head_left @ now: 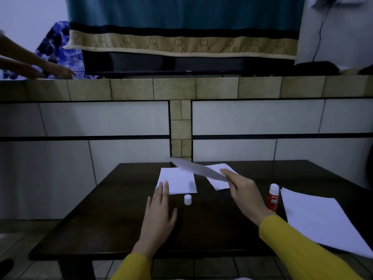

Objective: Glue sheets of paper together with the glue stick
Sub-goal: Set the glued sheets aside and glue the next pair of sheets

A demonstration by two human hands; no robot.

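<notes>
From the head view we look down on a dark worktop [101, 219]. Our right hand [245, 190] pinches a small sheet of paper [196, 168] by its near right corner, holding it tilted in the air above the far middle of the worktop. Our left hand [159, 211] lies flat with fingers spread wide, holding nothing, its fingertips touching the near left corner of a flat sheet [178, 180]. Another small sheet [219, 179] lies just right of that one, partly hidden behind the lifted paper. The glue stick [273, 197] stands upright at the right, uncapped as far as we can tell, and its white cap [187, 199] stands near the flat sheet, between our hands. A large sheet [323, 219] rests at the near right edge.

We judge the step to be laying the lifted paper onto the flat sheet. To do it well we should keep the left fingertips pinning the lower sheet, line up one edge first, then lower the rest and smooth outward so no crease is trapped. Whether glue is already spread we cannot tell
</notes>
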